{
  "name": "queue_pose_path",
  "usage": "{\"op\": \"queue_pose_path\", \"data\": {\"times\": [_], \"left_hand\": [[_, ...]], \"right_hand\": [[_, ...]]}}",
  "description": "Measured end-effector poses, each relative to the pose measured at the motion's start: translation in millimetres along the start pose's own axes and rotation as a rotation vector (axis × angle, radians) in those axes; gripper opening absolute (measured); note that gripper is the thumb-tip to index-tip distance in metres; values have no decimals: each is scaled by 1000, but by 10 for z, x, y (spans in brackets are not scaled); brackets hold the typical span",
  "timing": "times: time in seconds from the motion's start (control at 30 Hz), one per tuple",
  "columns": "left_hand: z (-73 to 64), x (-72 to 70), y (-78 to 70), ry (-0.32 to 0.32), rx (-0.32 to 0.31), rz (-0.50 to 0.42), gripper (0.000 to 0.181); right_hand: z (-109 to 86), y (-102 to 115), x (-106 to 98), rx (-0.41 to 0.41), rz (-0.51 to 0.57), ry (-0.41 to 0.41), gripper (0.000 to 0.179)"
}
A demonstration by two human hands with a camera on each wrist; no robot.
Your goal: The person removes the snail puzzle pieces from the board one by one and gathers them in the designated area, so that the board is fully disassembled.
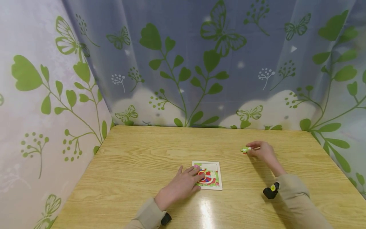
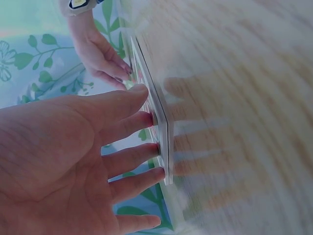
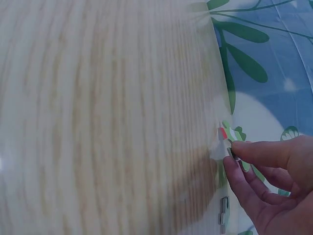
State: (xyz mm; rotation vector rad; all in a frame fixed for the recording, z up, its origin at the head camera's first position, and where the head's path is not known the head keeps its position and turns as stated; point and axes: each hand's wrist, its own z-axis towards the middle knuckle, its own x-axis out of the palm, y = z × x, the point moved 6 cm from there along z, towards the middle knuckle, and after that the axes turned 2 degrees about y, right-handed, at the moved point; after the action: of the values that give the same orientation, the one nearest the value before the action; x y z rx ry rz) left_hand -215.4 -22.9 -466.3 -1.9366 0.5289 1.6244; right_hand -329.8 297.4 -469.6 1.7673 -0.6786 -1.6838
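A square jigsaw puzzle in a white-framed tray (image 1: 220,176) lies flat on the table, with a bare white patch along its upper part. Its picture is a red, yellow and green design. My left hand (image 1: 183,183) rests on the tray's left side, fingers extended over the picture; in the left wrist view the tray's edge (image 2: 163,117) meets the fingertips. To the right and farther back, my right hand (image 1: 263,154) pinches a green, white and red puzzle piece (image 1: 244,149) between thumb and fingers. The right wrist view shows this puzzle piece (image 3: 234,133) held just at the table surface.
Another small piece (image 3: 224,215) sits on the table beside the right hand, in the right wrist view. The wooden table (image 1: 137,159) ends at a patterned curtain (image 1: 183,79) behind and at both sides. Each wrist carries a black camera (image 1: 270,191).
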Motion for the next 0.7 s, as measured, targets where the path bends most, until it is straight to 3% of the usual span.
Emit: {"op": "queue_pose_path", "data": {"times": [0.7], "left_hand": [[-6, -26, -8, -4, 5, -6, 50]], "right_hand": [[16, 70, 19, 13, -139, 7, 28]]}}
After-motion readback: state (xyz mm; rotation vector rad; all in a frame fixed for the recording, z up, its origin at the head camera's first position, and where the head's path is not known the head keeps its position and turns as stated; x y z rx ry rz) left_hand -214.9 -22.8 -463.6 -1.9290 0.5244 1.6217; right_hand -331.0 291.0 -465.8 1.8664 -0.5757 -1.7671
